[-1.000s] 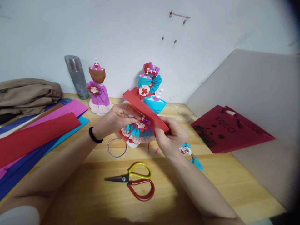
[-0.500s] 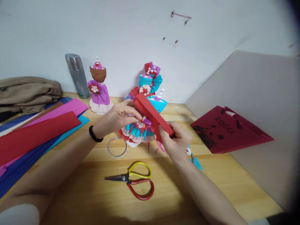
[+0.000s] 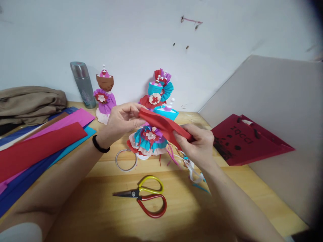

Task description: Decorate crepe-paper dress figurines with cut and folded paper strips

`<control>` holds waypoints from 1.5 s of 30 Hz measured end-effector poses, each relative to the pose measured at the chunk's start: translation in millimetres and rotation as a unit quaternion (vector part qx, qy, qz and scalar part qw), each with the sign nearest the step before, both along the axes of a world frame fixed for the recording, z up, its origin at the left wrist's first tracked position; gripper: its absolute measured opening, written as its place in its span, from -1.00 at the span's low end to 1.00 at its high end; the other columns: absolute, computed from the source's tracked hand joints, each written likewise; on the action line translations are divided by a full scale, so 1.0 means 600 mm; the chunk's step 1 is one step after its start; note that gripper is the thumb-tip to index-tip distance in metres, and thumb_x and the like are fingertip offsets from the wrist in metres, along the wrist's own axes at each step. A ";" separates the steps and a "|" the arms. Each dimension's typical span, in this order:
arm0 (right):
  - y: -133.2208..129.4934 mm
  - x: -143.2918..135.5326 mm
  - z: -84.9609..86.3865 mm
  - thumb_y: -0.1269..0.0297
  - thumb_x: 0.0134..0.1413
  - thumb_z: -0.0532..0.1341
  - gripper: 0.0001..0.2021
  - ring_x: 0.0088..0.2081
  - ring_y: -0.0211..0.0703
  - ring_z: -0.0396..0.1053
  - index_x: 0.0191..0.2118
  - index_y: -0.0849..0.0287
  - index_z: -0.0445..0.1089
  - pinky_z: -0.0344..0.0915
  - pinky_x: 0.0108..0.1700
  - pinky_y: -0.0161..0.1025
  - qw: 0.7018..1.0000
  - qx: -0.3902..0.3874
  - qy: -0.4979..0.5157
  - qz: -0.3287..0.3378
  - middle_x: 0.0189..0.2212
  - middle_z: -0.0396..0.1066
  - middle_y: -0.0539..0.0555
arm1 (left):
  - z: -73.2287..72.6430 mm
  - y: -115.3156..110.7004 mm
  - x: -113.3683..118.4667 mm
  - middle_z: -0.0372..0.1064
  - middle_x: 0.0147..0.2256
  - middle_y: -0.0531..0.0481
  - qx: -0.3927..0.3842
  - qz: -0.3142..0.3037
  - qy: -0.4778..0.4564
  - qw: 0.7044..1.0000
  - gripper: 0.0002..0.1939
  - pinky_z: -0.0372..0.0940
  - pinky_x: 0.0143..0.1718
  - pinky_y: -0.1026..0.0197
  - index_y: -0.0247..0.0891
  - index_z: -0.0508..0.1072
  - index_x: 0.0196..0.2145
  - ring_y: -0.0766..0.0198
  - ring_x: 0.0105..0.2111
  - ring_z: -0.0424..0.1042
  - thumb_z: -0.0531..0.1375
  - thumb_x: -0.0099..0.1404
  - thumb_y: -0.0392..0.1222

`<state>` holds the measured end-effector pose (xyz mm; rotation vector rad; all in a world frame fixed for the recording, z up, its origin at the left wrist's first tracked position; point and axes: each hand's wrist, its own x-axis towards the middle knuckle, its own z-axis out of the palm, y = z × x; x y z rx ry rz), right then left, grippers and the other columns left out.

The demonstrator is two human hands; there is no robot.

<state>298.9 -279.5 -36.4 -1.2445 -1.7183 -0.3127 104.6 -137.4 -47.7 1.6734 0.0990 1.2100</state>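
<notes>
A folded strip of red crepe paper (image 3: 164, 126) is stretched between my two hands above the table. My left hand (image 3: 123, 119) pinches its left end; my right hand (image 3: 196, 143) grips the other end, thumb on top. Just behind and below the strip stands a doll-sized paper dress (image 3: 151, 141) with a turquoise top, layered ruffles and a flower at the waist, its middle partly hidden by the strip. Scissors (image 3: 141, 195) with one yellow and one red handle lie in front, and a roll of tape (image 3: 126, 160) rests flat to the left of the dress base.
Other paper dresses stand at the back, one purple (image 3: 106, 101) and one turquoise and red (image 3: 155, 89), near a grey bottle (image 3: 84, 85). Coloured paper sheets (image 3: 42, 144) and a brown cloth (image 3: 32, 104) lie left. A red bag (image 3: 249, 141) and paper scraps (image 3: 190, 164) are right.
My left hand has left the flower on the dress and now pinches the strip's left end. My right hand has shifted slightly right, and the strip has tilted flatter.
</notes>
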 end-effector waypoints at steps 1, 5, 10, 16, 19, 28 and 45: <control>0.000 0.001 0.001 0.48 0.05 0.21 -0.83 -0.67 -0.41 0.04 -0.53 0.18 0.36 -0.02 -0.64 -0.39 1.000 0.002 -0.003 0.004 -0.71 0.15 -0.16 | 0.000 0.001 0.001 0.56 -0.24 -0.07 -0.012 0.000 -0.011 1.000 -0.73 0.44 -0.19 0.26 -0.31 0.45 -0.39 0.24 -0.23 0.55 0.45 0.07 -0.18; 0.001 0.002 0.002 0.47 0.05 0.21 -0.84 -0.67 -0.41 0.07 -0.52 0.19 0.38 -0.01 -0.64 -0.39 1.000 0.002 -0.006 0.003 -0.71 0.20 -0.14 | 0.003 0.001 0.004 0.56 -0.30 -0.04 -0.019 -0.013 0.022 0.999 -0.63 0.46 -0.24 0.27 -0.31 0.45 -0.22 0.24 -0.28 0.57 0.46 0.04 -0.23; -0.001 0.002 0.005 0.44 0.06 0.19 -0.83 -0.67 -0.39 0.12 -0.52 0.18 0.41 0.02 -0.63 -0.37 1.000 -0.012 -0.009 -0.010 -0.70 0.27 -0.10 | 0.003 -0.001 0.012 0.57 -0.31 -0.06 -0.030 0.015 0.043 0.999 -0.79 0.45 -0.19 0.23 -0.37 0.54 -0.30 0.21 -0.26 0.55 0.39 0.10 -0.23; -0.004 0.012 0.018 0.43 0.08 0.21 -0.87 -0.65 -0.36 0.16 -0.46 0.18 0.44 0.04 -0.59 -0.34 0.999 -0.048 -0.022 -0.003 -0.66 0.32 -0.08 | -0.004 0.002 0.018 0.58 -0.28 -0.08 -0.075 0.006 0.057 0.996 -0.74 0.46 -0.23 0.24 -0.36 0.55 -0.25 0.19 -0.25 0.56 0.39 0.08 -0.24; -0.002 0.020 0.025 0.32 0.12 0.25 -0.82 -0.62 -0.33 0.14 -0.50 0.17 0.40 0.03 -0.56 -0.31 0.994 -0.107 0.002 0.002 -0.67 0.24 -0.08 | -0.002 0.000 0.015 0.58 -0.32 -0.08 -0.088 -0.018 0.084 0.992 -0.80 0.46 -0.25 0.24 -0.37 0.56 -0.33 0.18 -0.28 0.56 0.40 0.07 -0.23; 0.016 0.028 0.045 0.22 0.10 0.28 -0.80 -0.44 -0.21 0.29 -0.47 0.18 0.37 0.17 -0.38 -0.25 0.977 -0.200 0.026 0.069 -0.49 0.37 0.03 | 0.012 -0.012 0.008 0.59 -0.37 -0.07 -0.070 -0.008 0.136 0.988 -0.81 0.44 -0.35 0.26 -0.37 0.58 -0.35 0.20 -0.35 0.54 0.40 0.04 -0.25; 0.042 0.041 0.054 0.26 -0.04 0.23 -0.77 -0.58 -0.37 0.02 -0.58 0.14 0.19 -0.03 -0.55 -0.35 0.947 -0.288 0.106 0.100 -0.64 0.08 -0.12 | 0.015 -0.011 0.011 0.47 -0.48 0.02 -0.013 0.017 0.169 0.985 -0.83 0.32 -0.38 0.35 -0.35 0.50 -0.49 0.33 -0.44 0.42 0.40 0.05 -0.23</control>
